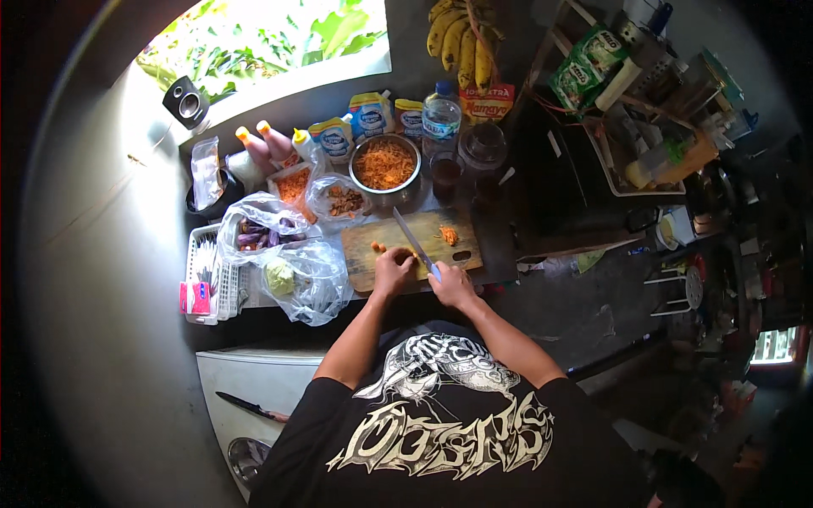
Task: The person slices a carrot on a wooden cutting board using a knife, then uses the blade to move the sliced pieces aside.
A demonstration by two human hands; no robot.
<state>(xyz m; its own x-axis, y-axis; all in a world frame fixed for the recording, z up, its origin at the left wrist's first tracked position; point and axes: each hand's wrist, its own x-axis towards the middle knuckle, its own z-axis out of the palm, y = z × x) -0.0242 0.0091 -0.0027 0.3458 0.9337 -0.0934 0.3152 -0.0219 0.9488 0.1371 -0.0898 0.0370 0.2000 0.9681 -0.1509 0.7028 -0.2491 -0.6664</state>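
My right hand (453, 285) is wrapped round the handle of a kitchen knife (412, 234), whose long blade slants away to the far left over the wooden cutting board (364, 245). Left of the blade, my left hand (394, 271) rests on the board with its fingers bent together; what they press on is too small to make out. Small orange pieces (377, 246) lie just beyond those fingers. A little heap of orange shreds (449, 235) sits at the board's right side. Behind the board stands a steel bowl (385, 188) full of orange shreds.
Left of the board are a clear bag (313, 292) with a pale green round vegetable, purple eggplants (271, 234) and a white basket (224, 284). Bottles, pouches and a glass of dark drink (446, 173) line the back. Another knife (246, 406) lies on the white surface below.
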